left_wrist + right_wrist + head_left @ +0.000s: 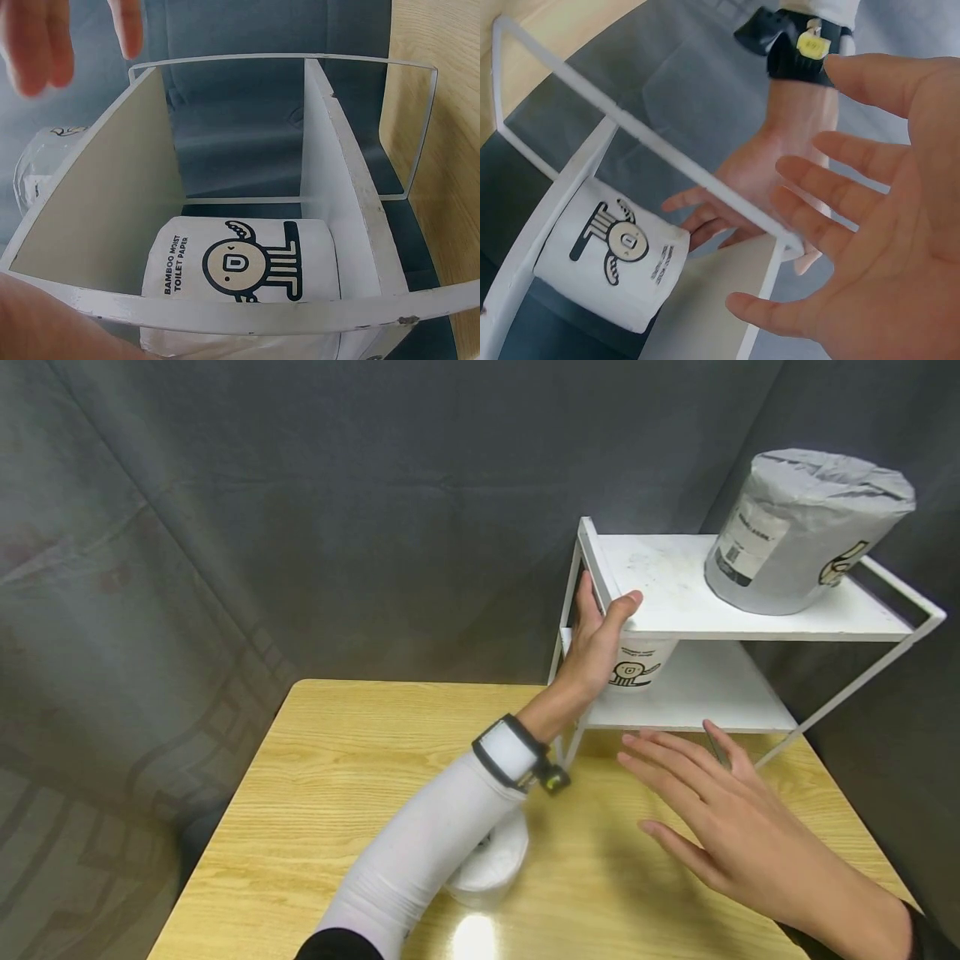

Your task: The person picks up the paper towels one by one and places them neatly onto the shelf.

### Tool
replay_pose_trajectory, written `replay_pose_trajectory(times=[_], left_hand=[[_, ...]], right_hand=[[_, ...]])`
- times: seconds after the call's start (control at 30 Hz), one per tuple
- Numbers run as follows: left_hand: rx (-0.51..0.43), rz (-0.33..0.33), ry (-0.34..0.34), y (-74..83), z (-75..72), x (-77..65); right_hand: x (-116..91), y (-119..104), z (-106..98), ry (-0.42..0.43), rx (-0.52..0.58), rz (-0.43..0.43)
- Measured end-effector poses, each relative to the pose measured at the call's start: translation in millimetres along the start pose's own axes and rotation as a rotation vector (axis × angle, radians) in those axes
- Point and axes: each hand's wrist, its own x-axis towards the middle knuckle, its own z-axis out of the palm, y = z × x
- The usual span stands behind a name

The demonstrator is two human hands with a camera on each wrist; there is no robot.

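My left hand (pixel 596 647) is at the left end of the white two-tier rack (pixel 652 585), its thumb by the upper shelf's front corner and its fingers extended beside the end bar. On the lower shelf, right beside this hand, stands a white pack of moist toilet paper (pixel 247 262) printed with a cartoon figure. In the right wrist view, the left fingertips overlap the edge of this pack. My right hand (pixel 712 818) hovers before the rack, fingers spread, holding nothing; its palm (pixel 900 247) shows in the right wrist view.
A larger white plastic-wrapped pack (pixel 795 543) with a label stands on the upper shelf. Another white round pack (pixel 491 864) sits on the wooden table (pixel 360 760), partly hidden under my left forearm. Grey curtain (pixel 375 527) hangs behind and beside the table.
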Motion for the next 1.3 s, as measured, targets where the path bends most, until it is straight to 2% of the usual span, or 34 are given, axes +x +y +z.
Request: replay_pose_trajectory(times=[0.1,0.3,0.4,0.93,1.3], left_hand=[[-0.003,0.005,-0.002,-0.3,-0.1,0.2],[0.001,-0.002,0.003,-0.7,0.1,-0.1],[0.002,-0.004,0.010,-0.4,0.2,-0.1],[0.009,-0.006,0.008,-0.8,-0.5,-0.4],[0.006,0.008,0.010,0.0,-0.1,0.2]], right_hand=[[-1.6,-6.0,-0.2,-0.002,0.012,-0.033],[-1.1,-15.4,3.1,0.084,0.025,-0.134],[-0.8,-18.3,3.7,0.099,0.022,-0.150],[-6.4,-34.6,10.2,0.004,0.012,-0.206],[1.2,-44.8,21.5,0.022,0.050,-0.274]])
